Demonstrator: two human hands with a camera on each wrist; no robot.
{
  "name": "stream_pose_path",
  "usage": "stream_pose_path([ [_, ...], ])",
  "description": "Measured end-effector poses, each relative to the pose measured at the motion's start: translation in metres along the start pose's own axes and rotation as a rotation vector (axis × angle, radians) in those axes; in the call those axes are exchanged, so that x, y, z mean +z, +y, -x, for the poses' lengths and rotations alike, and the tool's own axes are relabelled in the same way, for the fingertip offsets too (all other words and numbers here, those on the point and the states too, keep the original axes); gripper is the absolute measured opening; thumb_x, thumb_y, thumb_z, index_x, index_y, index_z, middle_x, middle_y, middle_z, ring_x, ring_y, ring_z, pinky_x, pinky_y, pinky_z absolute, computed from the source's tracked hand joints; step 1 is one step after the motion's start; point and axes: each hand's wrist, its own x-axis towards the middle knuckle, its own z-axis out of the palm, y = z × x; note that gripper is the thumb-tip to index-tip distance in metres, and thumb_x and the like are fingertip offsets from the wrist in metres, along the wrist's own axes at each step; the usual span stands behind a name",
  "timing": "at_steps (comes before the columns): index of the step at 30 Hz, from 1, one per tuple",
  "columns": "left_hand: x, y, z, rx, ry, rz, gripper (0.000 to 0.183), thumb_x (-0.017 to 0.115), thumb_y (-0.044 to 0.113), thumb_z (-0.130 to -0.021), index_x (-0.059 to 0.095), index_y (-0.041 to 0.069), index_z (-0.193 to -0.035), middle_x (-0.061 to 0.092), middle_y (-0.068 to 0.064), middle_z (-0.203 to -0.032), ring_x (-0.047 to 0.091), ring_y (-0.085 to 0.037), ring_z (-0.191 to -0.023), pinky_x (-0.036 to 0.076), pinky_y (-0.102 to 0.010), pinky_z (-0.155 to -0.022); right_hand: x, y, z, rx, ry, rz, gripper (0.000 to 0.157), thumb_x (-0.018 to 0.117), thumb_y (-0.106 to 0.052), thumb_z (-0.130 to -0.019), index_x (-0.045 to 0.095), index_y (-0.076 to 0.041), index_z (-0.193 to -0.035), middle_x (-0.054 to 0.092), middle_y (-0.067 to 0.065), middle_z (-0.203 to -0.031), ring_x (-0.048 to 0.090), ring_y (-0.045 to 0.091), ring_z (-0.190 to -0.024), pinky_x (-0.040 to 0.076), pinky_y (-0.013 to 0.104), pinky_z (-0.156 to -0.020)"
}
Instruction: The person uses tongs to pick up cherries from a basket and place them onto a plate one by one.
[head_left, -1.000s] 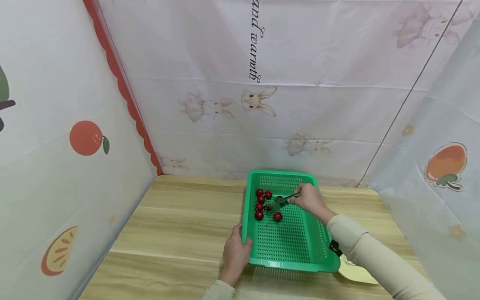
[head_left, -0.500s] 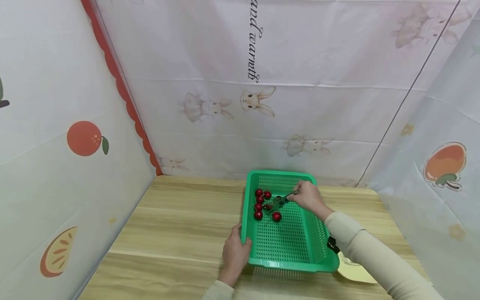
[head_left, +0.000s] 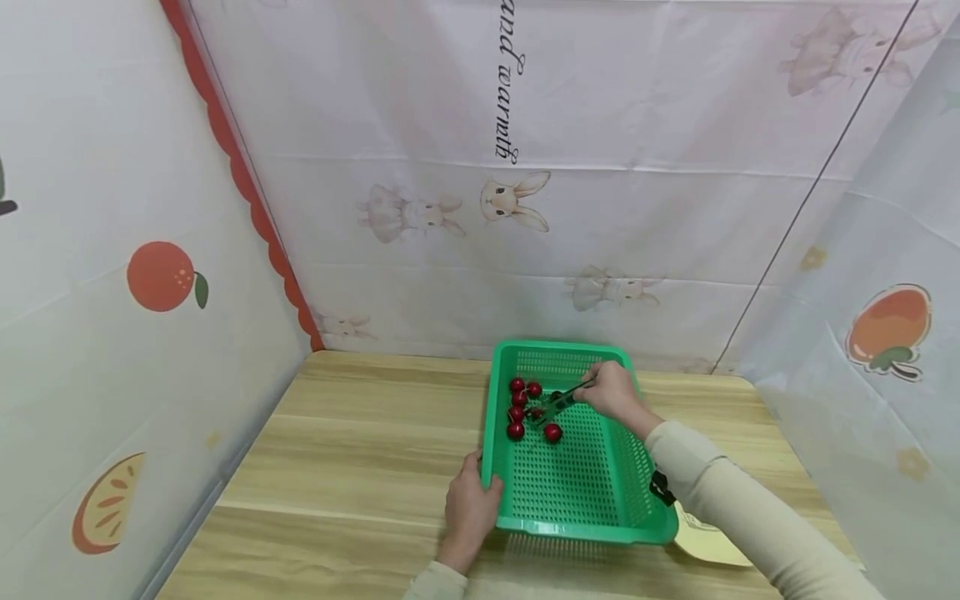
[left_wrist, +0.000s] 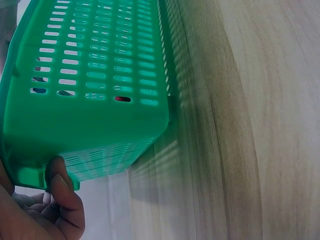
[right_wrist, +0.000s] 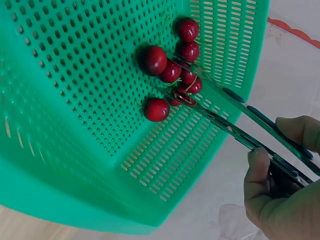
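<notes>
A green plastic basket (head_left: 555, 528) with slotted walls stands on the table. My left hand (head_left: 471, 504) grips its rim at the near left; in the left wrist view the thumb and fingers (left_wrist: 65, 187) pinch the rim's lip. My right hand (head_left: 611, 393) holds clear tongs (head_left: 561, 403) with dark grips, reaching down into the basket. Several dark red cherries, some with stems, lie in its far left part. The tong tips are among them, around a cherry (right_wrist: 171, 71) in the right wrist view; whether they clamp it I cannot tell. One cherry (head_left: 552, 432) lies a little apart.
Wood-grain table (head_left: 360, 467) spreads to the left of the basket. A pale yellow flat-looking object (head_left: 708, 542) lies at the basket's near right, partly hidden by the right sleeve. Printed cloth walls (head_left: 442, 308) close in the back and both sides.
The head view has shifted very slightly, so the scene sits a little further left. Both hands, the tongs and the basket stay in nearly the same places.
</notes>
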Motion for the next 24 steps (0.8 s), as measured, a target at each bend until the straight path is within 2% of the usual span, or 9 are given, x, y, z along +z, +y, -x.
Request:
stream_pose_path([
  [6,-0.002,-0.0005,-0.0033,0.011,-0.01,0.012,0.047,0.067,0.01,-0.076,0.056,0.0,-0.121,0.064,-0.014,-0.087,0.056,-0.022,-0.066,0.044,-0.038,-0.052,0.0012,-0.002,-0.0007,-0.016,0.003,0.019,0.016,0.073,-0.012,-0.072,0.065,-0.001,-0.081,0.062,0.003,-0.069,0.052,0.015,-0.055,0.045,0.032,-0.053],
  [12,-0.0027,-0.0008,-0.0045,0.006,-0.023,0.018,0.047,0.066,0.01,-0.077,0.055,0.0,-0.121,0.064,-0.013,-0.087,0.056,-0.022,-0.067,0.044,-0.037,-0.052,0.0029,-0.0021,-0.0018,0.004,0.006,-0.018,0.018,0.073,-0.01,-0.071,0.064,0.0,-0.084,0.063,0.005,-0.076,0.054,0.016,-0.058,0.046,0.032,-0.054],
  [19,-0.0026,-0.0003,-0.0035,-0.001,-0.029,0.027,0.047,0.066,0.009,-0.077,0.054,-0.001,-0.121,0.064,-0.015,-0.088,0.056,-0.023,-0.067,0.044,-0.037,-0.052,0.0064,-0.0025,0.0006,0.017,0.006,-0.083,0.011,0.069,-0.005,-0.074,0.068,-0.002,-0.085,0.065,0.003,-0.065,0.059,0.014,-0.056,0.045,0.029,-0.049],
  [24,-0.0023,0.0004,-0.0008,0.005,-0.025,0.032,0.045,0.066,0.008,-0.078,0.055,-0.001,-0.12,0.064,-0.014,-0.087,0.056,-0.022,-0.066,0.045,-0.037,-0.052,0.0002,-0.0073,0.0026,-0.019,0.059,-0.097,0.011,0.068,-0.002,-0.072,0.069,0.001,-0.082,0.066,0.007,-0.069,0.062,0.017,-0.059,0.047,0.03,-0.049],
])
